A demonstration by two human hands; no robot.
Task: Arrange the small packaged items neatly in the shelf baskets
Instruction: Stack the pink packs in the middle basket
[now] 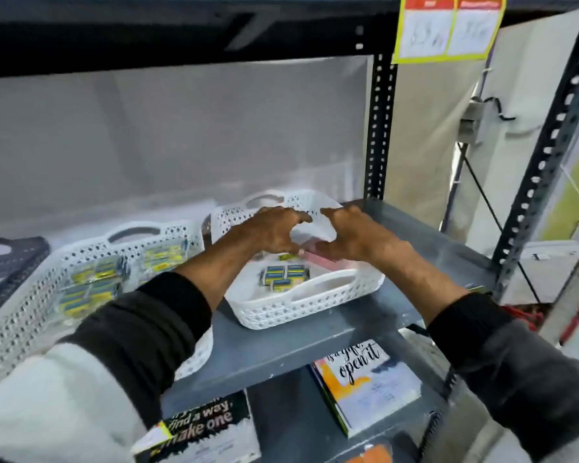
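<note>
A white perforated basket (315, 305) sits on the grey shelf, right of centre. Inside it lies a small cluster of blue-and-yellow packets (283, 275). My left hand (271, 230) and my right hand (351, 233) hover together over the basket's middle, fingers curled. A pink packet (318, 259) shows under my right fingers, which appear to grip it. Another yellow packet (288, 257) peeks out below my left hand; whether that hand holds it is unclear. A second white basket (20, 315) to the left holds several clear bundles of blue-and-yellow packets (94, 279).
A dark basket (4, 262) stands at the far left. The shelf's perforated black upright (378, 128) rises behind the right basket. On the lower shelf lie notebooks with lettering (368, 382). A yellow sign (448, 28) hangs at the top right.
</note>
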